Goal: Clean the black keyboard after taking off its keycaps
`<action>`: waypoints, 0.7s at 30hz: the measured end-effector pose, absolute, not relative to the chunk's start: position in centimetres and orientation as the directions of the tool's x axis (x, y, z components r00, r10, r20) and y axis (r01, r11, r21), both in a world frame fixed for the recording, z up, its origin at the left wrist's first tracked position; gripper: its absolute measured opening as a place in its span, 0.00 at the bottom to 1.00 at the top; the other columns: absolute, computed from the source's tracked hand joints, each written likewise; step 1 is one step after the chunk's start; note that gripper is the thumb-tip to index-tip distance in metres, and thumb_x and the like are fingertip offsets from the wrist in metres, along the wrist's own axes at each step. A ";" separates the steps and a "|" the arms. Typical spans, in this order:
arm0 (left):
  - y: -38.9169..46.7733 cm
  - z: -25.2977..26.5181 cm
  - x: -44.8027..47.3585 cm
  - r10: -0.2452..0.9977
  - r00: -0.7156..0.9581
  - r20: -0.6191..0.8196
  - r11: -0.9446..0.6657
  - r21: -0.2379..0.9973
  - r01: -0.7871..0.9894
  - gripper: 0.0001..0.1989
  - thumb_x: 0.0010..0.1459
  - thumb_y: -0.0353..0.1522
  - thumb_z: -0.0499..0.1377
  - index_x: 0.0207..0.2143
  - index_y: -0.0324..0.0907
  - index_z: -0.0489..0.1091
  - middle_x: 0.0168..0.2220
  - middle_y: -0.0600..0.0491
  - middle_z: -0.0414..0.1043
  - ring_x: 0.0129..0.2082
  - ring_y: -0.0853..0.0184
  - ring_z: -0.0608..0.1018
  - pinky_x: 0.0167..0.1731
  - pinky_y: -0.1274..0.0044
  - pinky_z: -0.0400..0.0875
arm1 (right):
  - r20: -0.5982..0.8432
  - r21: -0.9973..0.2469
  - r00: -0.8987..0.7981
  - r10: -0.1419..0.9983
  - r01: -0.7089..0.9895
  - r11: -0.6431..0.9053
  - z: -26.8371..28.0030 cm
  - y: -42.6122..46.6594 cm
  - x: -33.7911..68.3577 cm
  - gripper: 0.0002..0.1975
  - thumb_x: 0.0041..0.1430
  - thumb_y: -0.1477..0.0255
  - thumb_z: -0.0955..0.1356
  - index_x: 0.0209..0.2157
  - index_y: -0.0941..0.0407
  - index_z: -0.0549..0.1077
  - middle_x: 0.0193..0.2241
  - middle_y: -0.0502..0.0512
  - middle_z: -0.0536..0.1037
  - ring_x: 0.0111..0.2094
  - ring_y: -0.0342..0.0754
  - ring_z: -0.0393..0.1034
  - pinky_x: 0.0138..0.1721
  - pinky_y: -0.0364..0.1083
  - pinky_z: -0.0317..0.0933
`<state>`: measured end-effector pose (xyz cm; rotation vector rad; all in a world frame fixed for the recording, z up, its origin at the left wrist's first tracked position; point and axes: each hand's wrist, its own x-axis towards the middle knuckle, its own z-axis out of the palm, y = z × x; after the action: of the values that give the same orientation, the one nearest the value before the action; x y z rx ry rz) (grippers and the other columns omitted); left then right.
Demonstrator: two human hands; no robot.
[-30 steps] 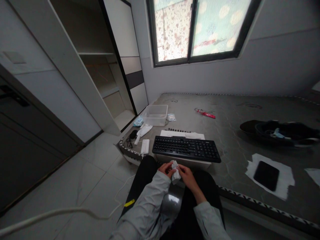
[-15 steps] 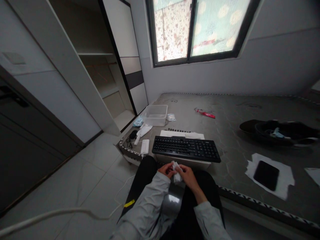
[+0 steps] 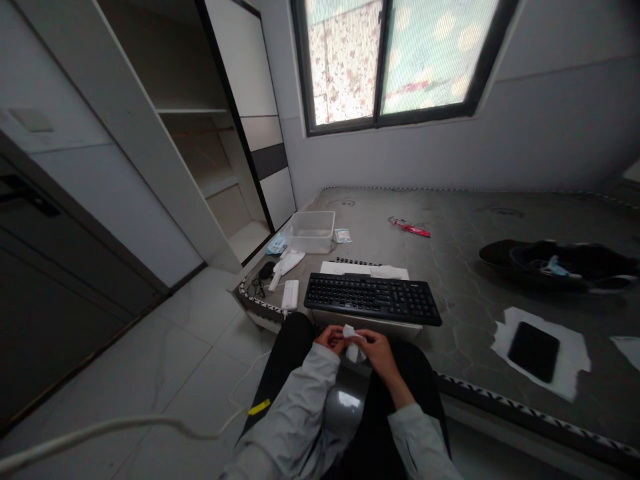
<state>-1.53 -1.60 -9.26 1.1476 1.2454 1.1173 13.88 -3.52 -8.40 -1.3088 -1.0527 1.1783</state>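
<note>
Vs 1 s ago, white tissue [image 3: 355,353] hangs shorter and more bunched at 6 o'clock of the black keyboard [image 3: 373,297], which hasn't moved, left hand [image 3: 330,339] and right hand [image 3: 379,351] both pinching the tissue, so I'd judge folding unfinished

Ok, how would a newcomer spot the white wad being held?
Find the grey mattress below the window, then the black keyboard near its front edge. Nearer the camera, the left hand and right hand hold the crumpled white wad; unlike the white sheet under the dark slab, it is off the mattress.
</note>
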 end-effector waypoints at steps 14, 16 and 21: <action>-1.7 -9.3 -1.7 0.998 0.015 -0.053 0.050 0.984 0.169 0.15 0.47 0.41 0.69 0.34 0.42 0.82 0.29 0.48 0.83 0.27 0.64 0.80 0.31 0.75 0.74 | -0.068 -0.991 0.072 0.995 -0.123 -0.059 -8.1 -3.9 13.5 0.31 0.49 0.46 0.71 0.47 0.54 0.75 0.27 0.53 0.82 0.28 0.51 0.75 0.31 0.47 0.66; -1.2 -9.6 -1.7 0.994 -0.032 -0.104 0.105 0.993 0.048 0.16 0.42 0.41 0.71 0.32 0.41 0.82 0.27 0.49 0.82 0.25 0.65 0.79 0.29 0.75 0.73 | -0.022 -0.996 0.060 0.998 -0.084 -0.017 -7.7 -3.9 13.5 0.30 0.49 0.46 0.71 0.44 0.55 0.79 0.36 0.59 0.84 0.39 0.56 0.77 0.41 0.51 0.69; 0.2 -9.9 -1.9 0.963 -0.067 -0.259 0.240 0.947 -0.213 0.25 0.23 0.44 0.77 0.24 0.39 0.78 0.23 0.49 0.80 0.24 0.64 0.80 0.31 0.72 0.76 | -0.015 -1.000 -0.082 0.997 0.021 -0.014 -7.5 -4.1 13.3 0.31 0.54 0.46 0.68 0.45 0.57 0.81 0.43 0.63 0.83 0.47 0.61 0.76 0.51 0.57 0.66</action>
<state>-1.90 0.17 -9.87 0.8278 1.2341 1.1768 13.32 -4.06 -7.48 -1.1951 -1.2781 1.2709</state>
